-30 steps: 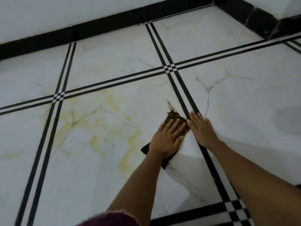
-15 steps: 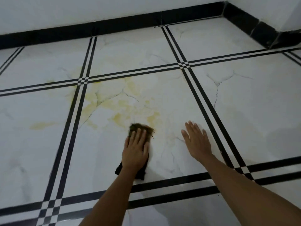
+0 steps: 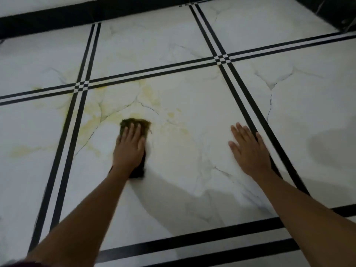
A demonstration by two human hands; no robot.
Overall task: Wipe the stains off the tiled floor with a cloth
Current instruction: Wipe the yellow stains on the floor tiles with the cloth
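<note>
— Where are we holding the cloth (image 3: 134,123)?
— We are pressing it flat on the tiled floor (image 3: 192,101) under our left hand (image 3: 129,149), fingers straight and close together, its olive edge poking out at 12 o'clock.
— And the stains (image 3: 149,93)?
— Yellow ones are lying at the cloth's 10 and 2 o'clock.
— Our right hand (image 3: 248,151)?
— We are resting it at the cloth's 3 o'clock, well apart, palm down on the tile, fingers slightly spread.
</note>
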